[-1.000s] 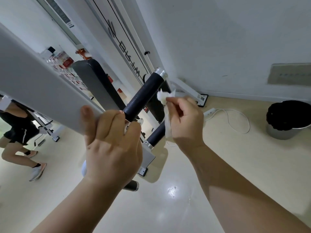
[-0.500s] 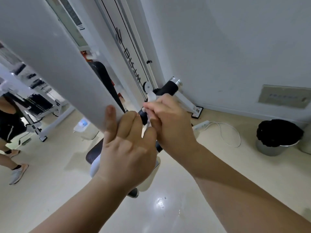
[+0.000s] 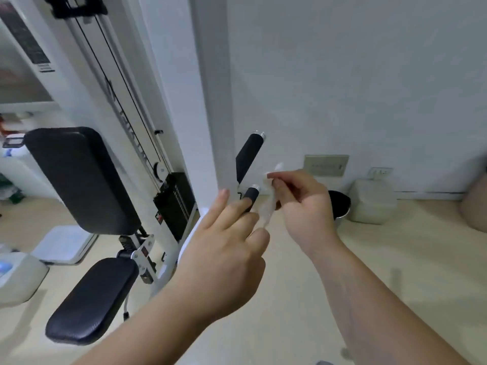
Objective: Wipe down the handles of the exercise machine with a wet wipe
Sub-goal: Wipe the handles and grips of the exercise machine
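Two black foam handles with chrome end caps stick out from the white machine arm [image 3: 213, 101]: an upper handle [image 3: 249, 151] and a shorter lower handle [image 3: 251, 193]. My right hand [image 3: 303, 206] pinches a crumpled white wet wipe [image 3: 267, 209] just right of the lower handle; the wipe hangs down from its fingers. My left hand [image 3: 224, 248] is in front of the lower handle with its fingers straight, hiding the handle's base. Its thumb tip lies close to the wipe's lower end. Neither hand grips a handle.
The machine's black back pad [image 3: 79, 180] and seat pad [image 3: 92, 299] stand at the left, with the weight stack [image 3: 174, 204] behind. A black-lined bin [image 3: 341, 204] and a white container [image 3: 374, 204] sit by the wall at the right.
My left hand has let go of the handle and opened its fingers. My right hand with the wipe has drawn back off the handle. The view has swung level, with the machine arm upright.
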Demonstrator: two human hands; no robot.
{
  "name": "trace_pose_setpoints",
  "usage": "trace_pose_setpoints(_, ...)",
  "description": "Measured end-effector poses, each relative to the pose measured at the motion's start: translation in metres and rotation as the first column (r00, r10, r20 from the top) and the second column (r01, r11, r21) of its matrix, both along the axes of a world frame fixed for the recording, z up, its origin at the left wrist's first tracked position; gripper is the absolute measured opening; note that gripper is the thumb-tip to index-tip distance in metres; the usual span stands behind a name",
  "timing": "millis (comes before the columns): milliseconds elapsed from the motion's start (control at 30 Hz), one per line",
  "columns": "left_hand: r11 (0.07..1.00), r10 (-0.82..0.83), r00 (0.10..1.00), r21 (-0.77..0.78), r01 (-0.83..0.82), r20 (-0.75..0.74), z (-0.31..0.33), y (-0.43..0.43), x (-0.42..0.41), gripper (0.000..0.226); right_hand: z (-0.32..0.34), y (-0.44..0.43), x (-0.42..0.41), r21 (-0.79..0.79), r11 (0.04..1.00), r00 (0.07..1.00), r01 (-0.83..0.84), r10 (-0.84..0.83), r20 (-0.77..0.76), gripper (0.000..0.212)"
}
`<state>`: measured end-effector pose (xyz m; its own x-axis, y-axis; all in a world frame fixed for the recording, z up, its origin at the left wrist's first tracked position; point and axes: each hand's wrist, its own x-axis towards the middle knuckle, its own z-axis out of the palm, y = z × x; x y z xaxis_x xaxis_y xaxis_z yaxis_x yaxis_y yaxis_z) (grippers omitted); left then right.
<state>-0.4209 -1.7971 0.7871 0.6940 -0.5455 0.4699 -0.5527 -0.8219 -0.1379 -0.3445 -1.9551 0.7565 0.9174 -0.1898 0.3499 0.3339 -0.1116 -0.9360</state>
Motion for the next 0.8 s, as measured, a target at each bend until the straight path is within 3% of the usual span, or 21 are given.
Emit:
trace_pose_setpoints(100,0.964,-0.111,0.994,-0.244,0.108,0.003,-0.008,0.019,-0.014,0.016,0.014,0.001,-0.043,0.047,0.998,0.999,0.027,-0.026,-0.036,0.024)
trace_pose_setpoints(167,0.892,-0.129,0.991,-0.441,0.101,-0.034,-0.007,0.022,-0.025,0.022,0.025,0.007,-0.067,0.082,0.997,1.000,0.006,-0.005,-0.011,0.023)
trace_pose_setpoints(300,0.634,-0.125,0.936,-0.752,-0.179,-0.328,0.007,0.016,-0.055,0.036,0.034,0.021,-0.103,0.116,0.988,0.995,-0.104,0.101,0.026,0.020)
trace_pose_setpoints(367,0.538,-0.189,0.885,-0.799,-0.269,-0.425,0.011,0.012,-0.064,0.040,0.033,0.024,-0.112,0.119,0.984,0.991,-0.131,0.129,0.021,0.020)
trace_pose_setpoints(533,0.358,-0.327,0.841,-0.880,-0.312,-0.431,0.017,0.011,-0.073,0.040,0.028,0.033,-0.125,0.138,0.967,0.977,-0.212,0.211,0.022,0.012)
trace_pose_setpoints(667,0.330,-0.320,0.848,-0.888,-0.319,-0.423,0.019,0.029,-0.065,0.026,0.031,0.048,-0.128,0.117,0.964,0.970,-0.238,0.243,-0.025,0.011)
trace_pose_setpoints(733,0.312,-0.298,0.866,-0.898,-0.309,-0.401,0.016,0.044,-0.054,0.024,0.032,0.057,-0.125,0.018,0.989,0.989,-0.144,0.144,-0.013,0.010)
trace_pose_setpoints(800,0.274,-0.280,0.876,-0.908,-0.318,-0.392,0.009,0.062,-0.036,0.022,0.028,0.067,-0.118,-0.137,0.986,0.991,0.091,-0.077,0.106,0.007)
